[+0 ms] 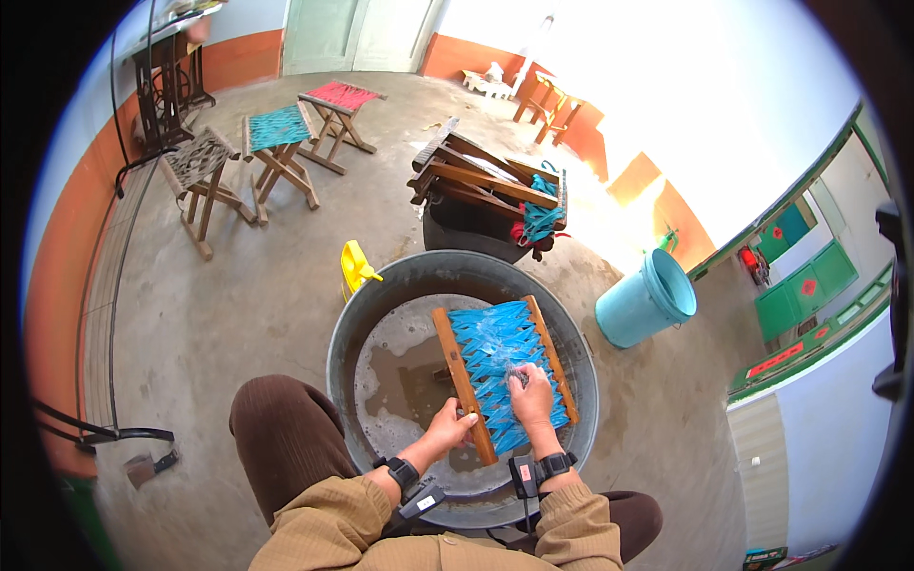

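Note:
A folding stool [495,328] with wooden side bars and a blue woven strap seat lies tilted across a round metal tub [347,319] in front of me. My left hand [449,425] is closed around the lower end of its left bar. Pressed on the wet, foam-streaked webbing, my right hand [533,398] is closed on a small grey scrubber [517,377], mostly hidden by the fingers. Murky, sudsy water [395,371] fills the bottom of the tub below the stool. Something dark under the water's surface is hard to make out.
Beyond the tub, wooden stool frames [486,181] are piled on a dark container [466,228]. A yellow bottle [356,269] stands at the tub's left rim, a blue bucket [647,298] to the right. Three strap-seat stools, including a teal one [277,128], stand far left.

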